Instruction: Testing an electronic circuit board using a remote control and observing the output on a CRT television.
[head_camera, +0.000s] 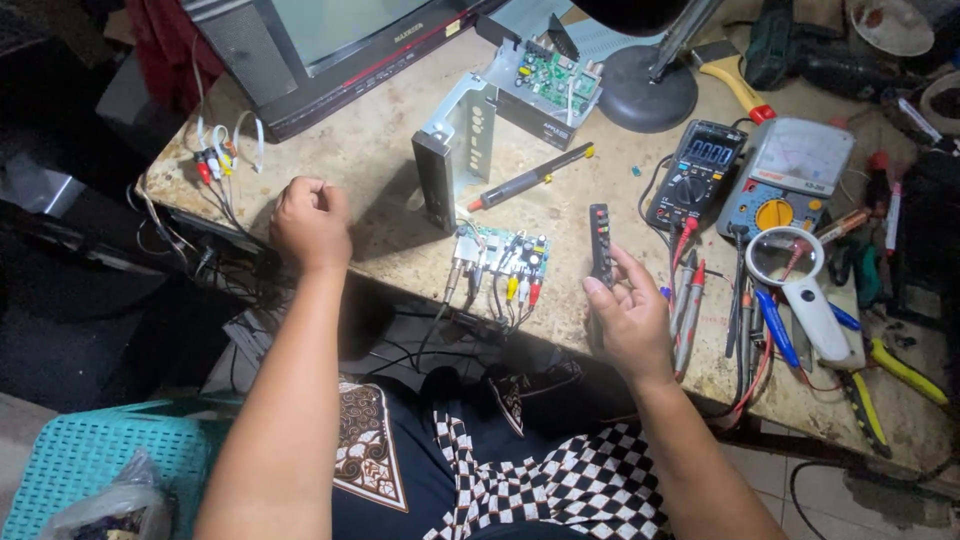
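Slim black remote (600, 243), right hand (628, 318) gripping, left hand (311, 222) fisted

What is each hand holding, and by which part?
The right hand holds a slim black remote control by its lower end. The left hand is a closed fist, apparently holding nothing.

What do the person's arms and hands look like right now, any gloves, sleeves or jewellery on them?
Both arms are bare from the bottom edge of the frame to the wrist; no sleeves show. The left hand and the right hand wear no gloves. No watch, bracelet or ring can be made out on either. Both forearms look thick and come up from the lower part of the view.
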